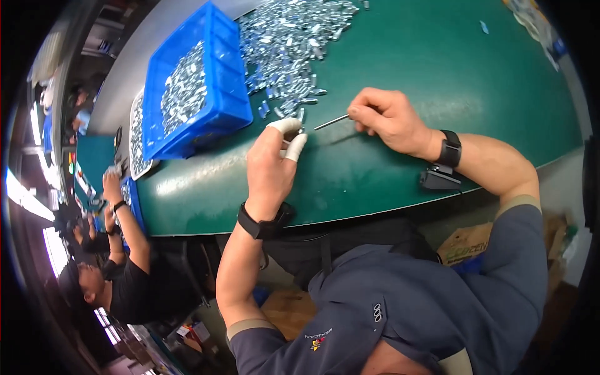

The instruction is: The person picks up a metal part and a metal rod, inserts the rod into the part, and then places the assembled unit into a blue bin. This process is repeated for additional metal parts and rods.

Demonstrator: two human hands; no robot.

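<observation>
My left hand (273, 159), with white coverings on its thumb and a finger, pinches a small shiny metal part (302, 119) above the green tabletop. My right hand (390, 119) is closed round a thin dark metal rod (331, 122), whose tip points left toward that part with a gap between them. What the far end of the rod looks like is hidden in my fist. Just beyond my left hand spreads a heap of small silvery metal parts (294, 44), a few of them bluish.
Left of the heap stands a blue plastic bin (230, 94) filled with similar parts, with a white tray (147, 164) of more beside it. At far left another person (119, 269) works at the table (206, 206). Some clear plastic wrapping (534, 25) lies at the far right.
</observation>
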